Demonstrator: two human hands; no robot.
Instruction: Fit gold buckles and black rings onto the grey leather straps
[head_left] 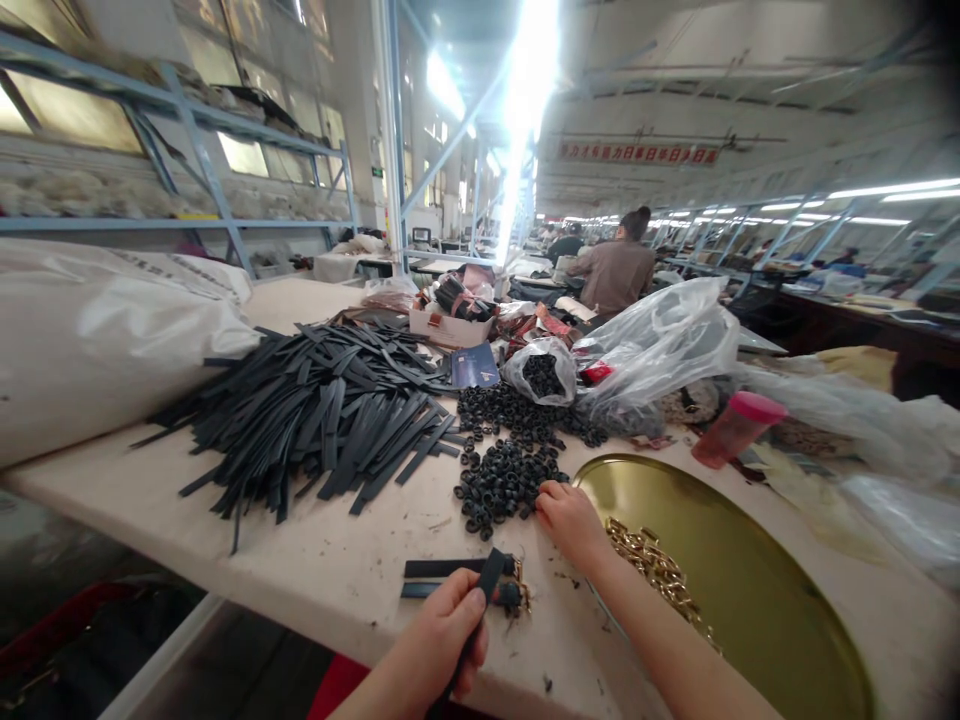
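A black strap (491,572) is pinched between the thumb and fingers of my left hand (457,620), near the table's front edge. Just beyond that hand lie finished-looking black straps (435,569) side by side, with gold metal pieces at their right ends. My right hand (568,515) has its fingers curled together at the right edge of a pile of small black loops (506,480); its fingertips touch the pile, and what they hold is hidden. Close to my right forearm, gold metal buckles (656,565) are heaped in a large round gold tray (780,600).
A large heap of loose black strips (315,410) covers the table's left part, beside a white sack (112,340). Behind the loops stand a clear bag (544,370) of more loops and a blue booklet (475,366). A pink-lidded jar (739,430) leans at right. Another person (619,265) sits farther back.
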